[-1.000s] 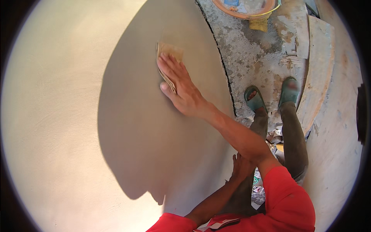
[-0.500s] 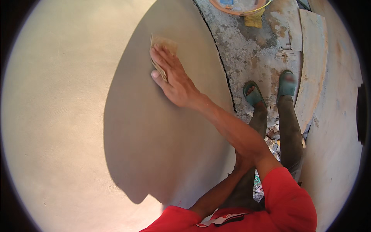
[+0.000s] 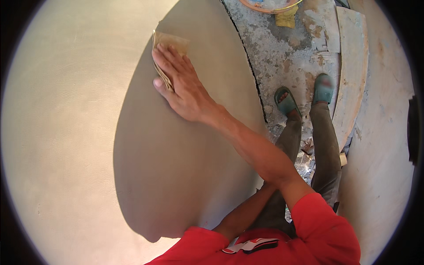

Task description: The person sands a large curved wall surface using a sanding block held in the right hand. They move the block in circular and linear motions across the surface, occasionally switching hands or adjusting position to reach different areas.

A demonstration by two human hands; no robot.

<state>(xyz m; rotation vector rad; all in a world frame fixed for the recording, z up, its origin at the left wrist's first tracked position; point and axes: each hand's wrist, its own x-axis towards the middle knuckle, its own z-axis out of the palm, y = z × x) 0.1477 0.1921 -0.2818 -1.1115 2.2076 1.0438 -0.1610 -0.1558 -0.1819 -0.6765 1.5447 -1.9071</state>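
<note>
My right hand [image 3: 183,88] lies with its fingers stretched over a folded brown sheet of sandpaper [image 3: 179,43], holding it flat against a smooth beige wall [image 3: 66,132]. The thumb sits apart, beside the sheet's folded edge. My left forearm [image 3: 245,212] crosses beneath my right arm near the elbow. The left hand is mostly hidden there, and its fingers do not show.
A dark shadow [image 3: 176,168] falls across the wall. To the right runs a rough, stained floor strip [image 3: 282,57], where my green slippers stand. An orange-rimmed basin [image 3: 269,9] and yellow cloth [image 3: 286,18] lie at the far end. A long board [image 3: 351,66] lies alongside.
My right hand has slid left and slightly up across the wall with the sandpaper. My left hand has become more hidden under the right arm.
</note>
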